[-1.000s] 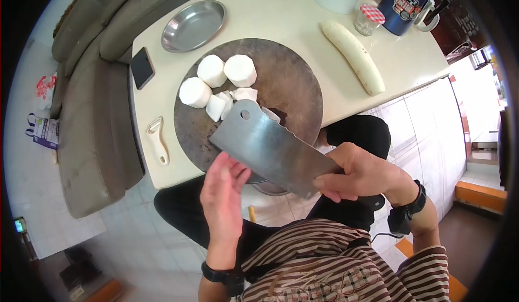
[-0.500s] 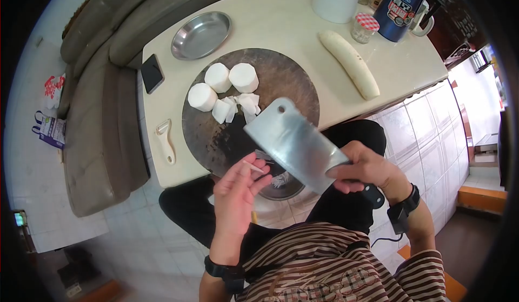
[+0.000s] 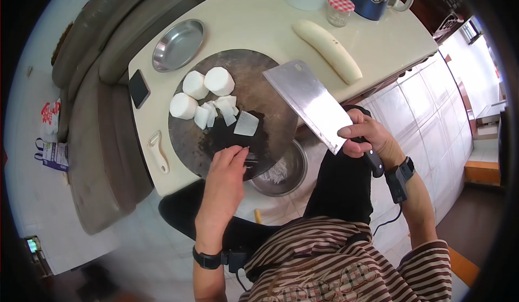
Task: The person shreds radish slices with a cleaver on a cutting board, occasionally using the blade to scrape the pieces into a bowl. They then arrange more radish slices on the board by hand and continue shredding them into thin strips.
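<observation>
Clamping the cleaver (image 3: 308, 102) by its handle in the right hand (image 3: 370, 136); holding left hand (image 3: 223, 175) fingers together over the chopping board (image 3: 259, 80), impossible to tell on what. Just beyond the left hand, liable to skid on the wet-looking dark patch (image 3: 221, 138) if pressed: a flat white piece (image 3: 246, 124). Possible fingertip cuts from swinging the blade inward.

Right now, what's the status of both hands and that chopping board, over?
Right hand grips cleaver. Left hand over chopping board, grip unclear. White slice lies on board, cut pieces close on its left.

The shirt (image 3: 319, 256) is striped, the trousers (image 3: 341, 186) and wristbands (image 3: 207, 260) black.
</observation>
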The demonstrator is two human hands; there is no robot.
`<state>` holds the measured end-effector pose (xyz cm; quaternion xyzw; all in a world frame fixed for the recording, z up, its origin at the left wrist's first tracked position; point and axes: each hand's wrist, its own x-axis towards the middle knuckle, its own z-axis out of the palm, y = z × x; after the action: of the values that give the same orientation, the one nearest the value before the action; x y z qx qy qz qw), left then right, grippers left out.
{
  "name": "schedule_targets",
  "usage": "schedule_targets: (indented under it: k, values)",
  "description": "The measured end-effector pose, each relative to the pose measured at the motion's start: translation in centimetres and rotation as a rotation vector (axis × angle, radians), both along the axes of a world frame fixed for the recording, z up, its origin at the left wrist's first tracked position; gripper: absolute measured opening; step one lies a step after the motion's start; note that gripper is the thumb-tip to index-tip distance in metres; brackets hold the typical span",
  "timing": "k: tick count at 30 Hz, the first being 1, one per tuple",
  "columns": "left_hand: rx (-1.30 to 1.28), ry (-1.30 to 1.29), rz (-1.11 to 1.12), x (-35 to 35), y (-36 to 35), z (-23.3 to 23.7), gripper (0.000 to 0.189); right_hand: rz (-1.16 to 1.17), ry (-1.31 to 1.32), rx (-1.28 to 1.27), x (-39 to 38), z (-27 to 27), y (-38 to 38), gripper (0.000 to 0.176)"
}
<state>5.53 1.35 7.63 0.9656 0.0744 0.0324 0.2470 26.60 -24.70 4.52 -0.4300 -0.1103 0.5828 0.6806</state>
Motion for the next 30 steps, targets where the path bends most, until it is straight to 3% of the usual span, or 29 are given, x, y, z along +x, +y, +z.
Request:
schedule_targets:
  k: [3, 5, 11, 19, 21, 24, 30]
  values:
    - [-0.076, 0.050, -0.020, -0.2, 0.2, 0.5, 0.033, -0.031, 0.015, -0.012, -0.1, -0.2, -0.1, 0.022]
    - [-0.111, 0.081, -0.019, -0.4, 0.2, 0.5, 0.030, -0.043, 0.066, 0.040, 0.0, -1.1, -0.3, 0.010]
    - [-0.060, -0.057, 0.016, -1.2, -0.9, -0.6, 0.022, -0.041, 0.067, 0.066, 0.1, -1.3, -0.5, 0.009]
    - [-0.237, -0.034, -0.013, -2.4, -4.0, -1.6, 0.024, -0.026, 0.055, 0.088, 0.0, -1.5, -0.5, 0.012]
    - [-0.245, -0.173, 0.050, -2.4, -4.4, -2.0, 0.020, -0.032, 0.052, 0.085, -0.1, -1.4, -0.6, 0.013]
    - [-0.299, -0.187, 0.106, -2.6, -4.1, -2.4, 0.016, -0.040, 0.053, 0.050, -0.2, -1.1, -0.6, 0.013]
    - [-0.216, -0.213, 0.132, -2.1, -3.6, -1.7, 0.012, -0.064, 0.077, 0.068, -0.2, -1.3, -0.7, 0.012]
